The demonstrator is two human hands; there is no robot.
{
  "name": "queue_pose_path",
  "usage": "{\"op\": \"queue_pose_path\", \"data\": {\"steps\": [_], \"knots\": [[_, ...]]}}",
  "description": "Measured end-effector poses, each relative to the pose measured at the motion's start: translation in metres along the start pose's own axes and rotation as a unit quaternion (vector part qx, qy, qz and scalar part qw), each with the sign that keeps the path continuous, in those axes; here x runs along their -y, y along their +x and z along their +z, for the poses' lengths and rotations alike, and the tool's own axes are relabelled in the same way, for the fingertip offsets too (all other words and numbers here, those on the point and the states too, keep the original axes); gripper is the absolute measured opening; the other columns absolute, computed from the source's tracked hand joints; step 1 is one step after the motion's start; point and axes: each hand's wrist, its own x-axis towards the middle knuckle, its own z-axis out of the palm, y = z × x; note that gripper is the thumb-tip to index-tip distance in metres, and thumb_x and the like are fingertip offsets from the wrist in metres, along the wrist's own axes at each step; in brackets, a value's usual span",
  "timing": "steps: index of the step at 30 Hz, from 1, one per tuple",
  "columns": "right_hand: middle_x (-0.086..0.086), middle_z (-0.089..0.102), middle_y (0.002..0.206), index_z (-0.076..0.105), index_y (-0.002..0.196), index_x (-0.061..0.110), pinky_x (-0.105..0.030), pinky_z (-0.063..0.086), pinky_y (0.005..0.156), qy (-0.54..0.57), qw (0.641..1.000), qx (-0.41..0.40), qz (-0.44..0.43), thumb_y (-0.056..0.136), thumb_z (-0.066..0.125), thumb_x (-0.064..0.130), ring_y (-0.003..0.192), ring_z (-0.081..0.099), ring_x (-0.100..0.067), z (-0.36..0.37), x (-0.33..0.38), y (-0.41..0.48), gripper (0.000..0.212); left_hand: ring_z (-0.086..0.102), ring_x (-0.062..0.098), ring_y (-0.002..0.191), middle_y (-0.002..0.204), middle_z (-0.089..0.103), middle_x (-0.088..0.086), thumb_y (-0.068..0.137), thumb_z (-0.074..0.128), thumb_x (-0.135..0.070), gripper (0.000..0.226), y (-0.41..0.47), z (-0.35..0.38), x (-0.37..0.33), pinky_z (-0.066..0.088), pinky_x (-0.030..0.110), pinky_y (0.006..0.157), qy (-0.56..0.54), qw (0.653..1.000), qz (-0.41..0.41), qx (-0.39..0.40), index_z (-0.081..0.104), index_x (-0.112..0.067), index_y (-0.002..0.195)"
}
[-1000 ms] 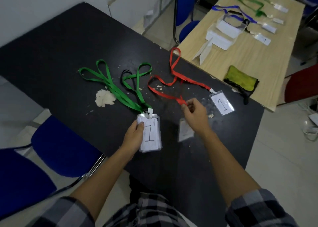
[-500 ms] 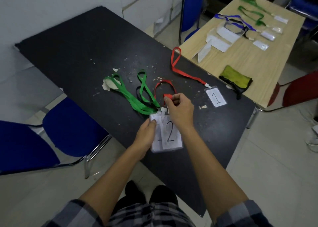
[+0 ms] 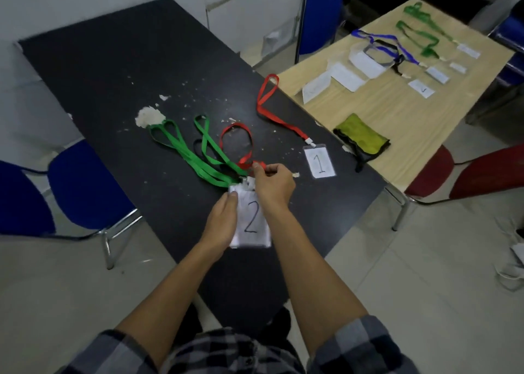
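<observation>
My left hand [image 3: 224, 223] grips a stack of clear badge holders [image 3: 251, 223]; the top card shows a handwritten 2. Green lanyards [image 3: 192, 152] trail from the stack across the black table [image 3: 113, 70]. My right hand [image 3: 273, 185] pinches the end of a red lanyard [image 3: 241, 141] just above the stack's top edge. The clips under my right hand are hidden. A second red lanyard [image 3: 272, 112] lies to the right with a badge marked 1 [image 3: 319, 162].
A wooden table [image 3: 411, 112] abuts on the right, carrying a yellow-green pouch [image 3: 361, 138], papers, and more green, blue and black lanyards with badges. Blue chairs [image 3: 82, 183] stand left, a red chair [image 3: 482, 172] right. White flakes litter the black tabletop.
My right hand brought the red lanyard and its badge marked 2 leftwards onto the stack in my left hand. The lanyards bunched closer. The camera view shifted and rose.
</observation>
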Motion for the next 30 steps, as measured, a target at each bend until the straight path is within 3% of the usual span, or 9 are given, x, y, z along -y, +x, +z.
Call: {"op": "queue_pose_path", "data": {"steps": [3, 7, 10, 14, 20, 25, 30], "knots": [[-0.001, 0.071, 0.090, 0.071, 0.094, 0.011, -0.027, 0.050, 0.075, -0.002, 0.998, 0.070, -0.002, 0.090, 0.071, 0.035, 0.083, 0.065, -0.014, -0.031, -0.017, 0.010, 0.025, 0.066, 0.019, 0.100, 0.099, 0.069, -0.002, 0.107, 0.034, -0.033, 0.033, -0.011, 0.033, 0.010, 0.051, 0.037, 0.087, 0.003, 0.999, -0.006, -0.049, 0.064, -0.028, 0.095], [0.005, 0.072, 0.094, 0.074, 0.100, 0.016, -0.026, 0.052, 0.083, -0.007, 0.989, 0.145, -0.023, 0.094, 0.065, 0.029, 0.091, 0.066, -0.011, -0.069, -0.031, 0.019, 0.017, 0.067, 0.018, 0.093, 0.096, 0.070, -0.002, 0.108, 0.034, -0.032, 0.033, -0.025, 0.069, 0.016, 0.053, 0.032, 0.077, -0.024, 0.995, -0.021, -0.093, 0.064, -0.025, 0.097], [0.009, 0.072, 0.098, 0.075, 0.103, 0.020, -0.024, 0.052, 0.086, -0.017, 0.983, 0.179, -0.042, 0.094, 0.063, 0.023, 0.095, 0.065, -0.007, -0.095, -0.038, 0.032, 0.015, 0.068, 0.017, 0.094, 0.099, 0.071, -0.001, 0.108, 0.033, -0.035, 0.034, -0.027, 0.087, 0.019, 0.055, 0.036, 0.082, -0.042, 0.993, -0.030, -0.107, 0.064, -0.025, 0.099], [0.010, 0.070, 0.104, 0.073, 0.108, 0.023, -0.020, 0.048, 0.084, -0.045, 0.981, 0.181, -0.055, 0.095, 0.064, 0.023, 0.096, 0.062, -0.002, -0.120, -0.048, 0.057, 0.016, 0.067, 0.022, 0.098, 0.102, 0.070, 0.002, 0.107, 0.034, -0.036, 0.033, -0.021, 0.102, 0.023, 0.055, 0.047, 0.092, -0.052, 0.990, -0.047, -0.124, 0.063, -0.026, 0.095], [0.008, 0.070, 0.098, 0.073, 0.102, 0.019, -0.024, 0.050, 0.085, -0.105, 0.976, 0.181, -0.059, 0.092, 0.068, 0.022, 0.096, 0.064, -0.010, -0.136, -0.054, 0.114, 0.012, 0.066, 0.015, 0.097, 0.104, 0.069, -0.002, 0.107, 0.032, -0.039, 0.034, -0.001, 0.127, 0.020, 0.054, 0.037, 0.087, -0.062, 0.986, -0.059, -0.146, 0.063, -0.024, 0.106], [-0.002, 0.074, 0.100, 0.075, 0.103, 0.015, -0.027, 0.050, 0.086, -0.203, 0.960, 0.174, -0.086, 0.090, 0.069, 0.028, 0.100, 0.067, -0.019, -0.119, -0.044, 0.188, 0.019, 0.065, 0.015, 0.098, 0.105, 0.069, -0.003, 0.107, 0.033, -0.038, 0.033, 0.032, 0.149, 0.014, 0.053, 0.040, 0.091, -0.074, 0.979, -0.078, -0.174, 0.063, -0.025, 0.108], [-0.009, 0.065, 0.118, 0.067, 0.115, 0.015, -0.048, 0.047, 0.096, -0.358, 0.908, 0.155, -0.153, 0.093, 0.062, 0.035, 0.115, 0.058, -0.032, -0.087, -0.031, 0.252, 0.030, 0.065, 0.012, 0.095, 0.102, 0.069, -0.004, 0.107, 0.034, -0.037, 0.033, 0.063, 0.173, 0.003, 0.051, 0.031, 0.078, -0.090, 0.970, -0.100, -0.202, 0.064, -0.024, 0.108]]}}
